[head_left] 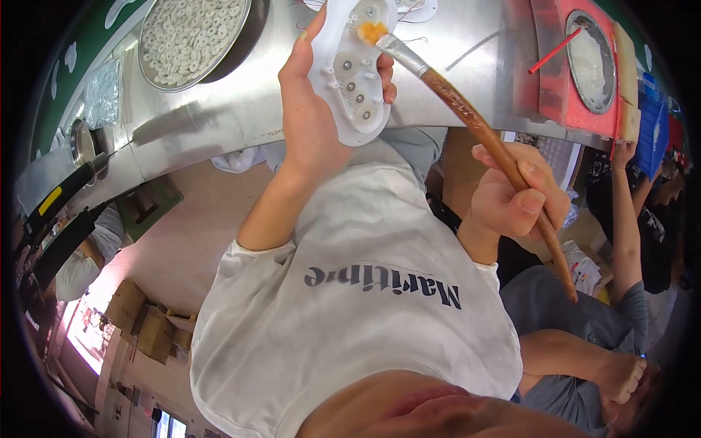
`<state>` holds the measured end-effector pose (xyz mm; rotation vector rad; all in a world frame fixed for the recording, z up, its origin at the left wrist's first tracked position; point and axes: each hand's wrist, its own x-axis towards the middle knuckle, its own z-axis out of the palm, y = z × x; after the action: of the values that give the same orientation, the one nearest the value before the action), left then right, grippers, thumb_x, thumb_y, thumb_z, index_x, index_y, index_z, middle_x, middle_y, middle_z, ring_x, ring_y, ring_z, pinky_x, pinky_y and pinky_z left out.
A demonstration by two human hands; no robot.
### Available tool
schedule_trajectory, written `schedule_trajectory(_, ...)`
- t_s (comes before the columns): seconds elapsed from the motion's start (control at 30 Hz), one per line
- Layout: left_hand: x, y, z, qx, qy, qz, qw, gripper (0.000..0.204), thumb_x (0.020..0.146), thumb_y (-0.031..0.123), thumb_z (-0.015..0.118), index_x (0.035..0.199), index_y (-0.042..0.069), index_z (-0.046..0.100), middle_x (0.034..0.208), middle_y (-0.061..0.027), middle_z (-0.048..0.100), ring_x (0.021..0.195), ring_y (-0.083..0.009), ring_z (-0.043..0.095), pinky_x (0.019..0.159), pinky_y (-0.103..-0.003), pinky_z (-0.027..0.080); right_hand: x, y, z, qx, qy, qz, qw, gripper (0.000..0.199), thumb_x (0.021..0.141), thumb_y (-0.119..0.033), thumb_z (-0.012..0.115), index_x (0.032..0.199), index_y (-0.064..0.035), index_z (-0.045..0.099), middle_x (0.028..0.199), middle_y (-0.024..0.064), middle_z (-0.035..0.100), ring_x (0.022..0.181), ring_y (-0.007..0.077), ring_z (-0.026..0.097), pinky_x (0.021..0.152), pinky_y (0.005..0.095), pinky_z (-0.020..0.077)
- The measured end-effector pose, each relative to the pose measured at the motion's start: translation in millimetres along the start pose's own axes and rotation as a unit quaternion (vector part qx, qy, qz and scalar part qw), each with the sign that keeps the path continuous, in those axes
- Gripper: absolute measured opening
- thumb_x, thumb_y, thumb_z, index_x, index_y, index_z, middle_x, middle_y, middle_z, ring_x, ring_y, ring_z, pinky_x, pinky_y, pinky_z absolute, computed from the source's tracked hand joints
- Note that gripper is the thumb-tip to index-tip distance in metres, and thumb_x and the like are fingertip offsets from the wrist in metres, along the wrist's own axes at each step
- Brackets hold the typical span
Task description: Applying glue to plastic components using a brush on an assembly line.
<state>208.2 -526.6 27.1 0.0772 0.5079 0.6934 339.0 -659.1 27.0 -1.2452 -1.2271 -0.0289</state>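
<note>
My left hand is wrapped round a long white plastic housing, tilted with its inner side showing. Inside it sit pale gears and several small metal pins. My right hand grips the wooden handle of a paintbrush in a closed hold. Its metal ferrule slants up to the left, and the orange-tinged bristles are at the upper part of the housing's cavity. Whether they touch the gears I cannot tell.
A round metal bowl of small white toothed parts stands on the steel table. At right, a pink foam block holds an oval metal dish of white paste with a red stick. Beyond are a blue bin and other people.
</note>
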Motion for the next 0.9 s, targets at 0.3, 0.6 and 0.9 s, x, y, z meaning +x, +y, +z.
schedule_trajectory(0.3, -2, -4, 8, 0.172, 0.090, 0.021, 0.981, 0.056, 0.092, 0.048, 0.028, 0.138, 0.017, 0.031, 0.099, -0.0159, 0.055, 0.078, -0.0255, 0.057, 0.069, -0.038, 0.048, -2, 1, 4, -0.008, -0.002, -0.028, 1.000, 0.031, 0.094, -0.026, 0.042, 0.098, 0.0037, 0.048, 0.059, 0.0224, 0.056, 0.046, 0.0288, 0.058, 0.042, 0.0361, 0.0500)
schedule_trajectory(0.6, 31, -4, -8, 0.117, -0.217, 0.053, 0.968, 0.054, 0.093, 0.045, 0.028, 0.137, 0.014, 0.031, 0.106, -0.0131, 0.055, 0.079, -0.0239, 0.058, 0.066, -0.038, 0.049, -2, 2, 5, 0.010, 0.051, 0.027, 0.998, 0.027, 0.090, -0.022, 0.043, 0.096, 0.0034, 0.049, 0.058, 0.0257, 0.056, 0.045, 0.0306, 0.058, 0.042, 0.0375, 0.0503)
schedule_trajectory(0.9, 1, -1, 6, 0.161, 0.075, 0.030, 0.984, 0.053, 0.093, 0.046, 0.027, 0.129, 0.009, 0.039, 0.090, -0.0135, 0.054, 0.073, -0.0225, 0.056, 0.064, -0.036, 0.048, -8, -5, 8, 0.069, -0.002, 0.036, 0.997, 0.029, 0.090, -0.023, 0.042, 0.095, 0.0050, 0.050, 0.060, 0.0232, 0.056, 0.045, 0.0293, 0.057, 0.040, 0.0364, 0.0496)
